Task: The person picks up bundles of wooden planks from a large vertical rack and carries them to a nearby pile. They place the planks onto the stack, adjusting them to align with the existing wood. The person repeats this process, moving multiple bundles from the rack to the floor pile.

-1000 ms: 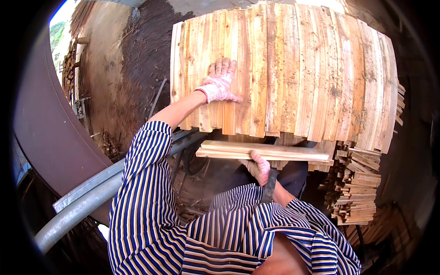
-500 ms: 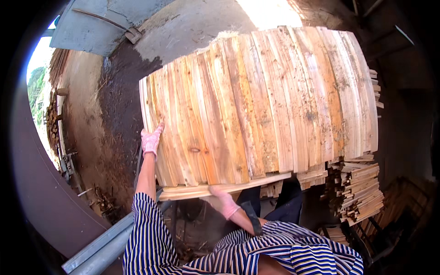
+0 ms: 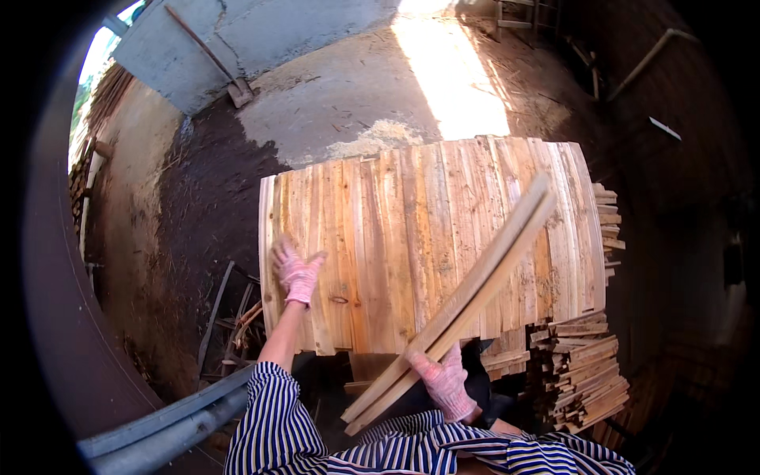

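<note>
A wide layer of pale wooden strips (image 3: 380,245) lies side by side in front of me, its ends uneven along the near edge. My left hand (image 3: 297,273), in a pink knit glove, rests on the strips near their left edge with fingers spread. In my right hand (image 3: 445,380), gloved the same way, are two long wooden strips (image 3: 467,293), gripped near their lower end. They slant up and to the right above the layer, slightly blurred, with a narrow gap between them.
Stacked short wood pieces (image 3: 590,372) stand at the right, below the layer's near corner. Grey metal rails (image 3: 166,419) run at lower left. A shovel (image 3: 237,91) leans on a pale wall (image 3: 261,36). Sawdust (image 3: 376,136) lies on the floor beyond.
My right hand has lifted the strips from the layer's near edge and swung them into a diagonal. My left hand has moved from the left edge onto the top. The view has tilted up.
</note>
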Demonstrator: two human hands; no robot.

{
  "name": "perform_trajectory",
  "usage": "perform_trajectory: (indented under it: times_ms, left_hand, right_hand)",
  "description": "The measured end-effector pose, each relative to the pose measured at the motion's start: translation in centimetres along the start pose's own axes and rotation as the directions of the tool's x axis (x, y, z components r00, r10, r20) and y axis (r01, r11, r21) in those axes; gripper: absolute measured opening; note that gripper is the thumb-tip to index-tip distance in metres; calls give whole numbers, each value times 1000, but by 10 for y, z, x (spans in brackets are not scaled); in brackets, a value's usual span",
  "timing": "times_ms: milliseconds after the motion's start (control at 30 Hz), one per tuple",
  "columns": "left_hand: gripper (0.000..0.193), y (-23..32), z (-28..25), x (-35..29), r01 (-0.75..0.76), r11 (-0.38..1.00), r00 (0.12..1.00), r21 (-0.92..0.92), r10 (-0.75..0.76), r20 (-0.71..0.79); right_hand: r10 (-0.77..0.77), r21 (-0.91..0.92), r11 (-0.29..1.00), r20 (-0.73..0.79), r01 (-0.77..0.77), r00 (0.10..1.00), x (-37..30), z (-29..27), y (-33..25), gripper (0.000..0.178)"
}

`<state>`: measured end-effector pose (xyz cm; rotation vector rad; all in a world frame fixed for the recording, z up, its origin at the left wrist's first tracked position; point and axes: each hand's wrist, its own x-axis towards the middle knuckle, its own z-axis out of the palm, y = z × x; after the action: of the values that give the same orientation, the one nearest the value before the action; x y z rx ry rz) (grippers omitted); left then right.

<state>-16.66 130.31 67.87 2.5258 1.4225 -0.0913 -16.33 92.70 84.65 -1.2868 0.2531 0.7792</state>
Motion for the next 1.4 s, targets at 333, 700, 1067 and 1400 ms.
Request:
perform_trajectory:
  times_ms: [333, 700, 1067, 1400]
  left_hand:
    - [146, 119, -18, -75, -340, 909, 874, 241, 210, 439]
    - [145, 88, -32, -78, -263, 937, 868, 231, 125, 480]
    - [148, 86, -28, -70, -289, 927, 865, 239, 146, 479]
    - [157, 76, 19, -71, -342, 841, 921, 420, 210, 329]
  right_hand:
    - [22, -913, -158, 378, 377, 925, 259, 163, -136, 52]
    - [10, -739, -406, 585, 538, 811, 338, 195, -58, 78]
    - [-131, -707, -297, 696, 642, 706, 358, 225, -43, 43]
    - [-396, -758, -269, 650, 595, 649, 370, 224, -38, 25]
